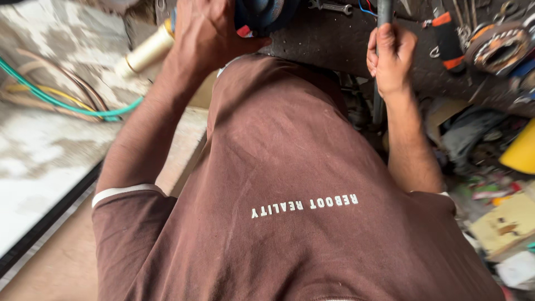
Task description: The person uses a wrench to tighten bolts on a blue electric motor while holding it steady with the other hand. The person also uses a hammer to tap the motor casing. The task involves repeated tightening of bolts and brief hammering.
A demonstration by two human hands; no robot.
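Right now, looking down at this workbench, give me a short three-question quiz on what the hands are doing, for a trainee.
1. True or false: the right hand is wrapped round a dark upright bar.
2. Multiple choice: what is the left hand on? A) a yellow box B) a dark blue rounded part at the bench edge C) the green cable
3. Short answer: what round metal thing lies on the dark bench to the right of the orange-handled tool?

Key
1. True.
2. B.
3. A ball bearing, its ring of balls showing.
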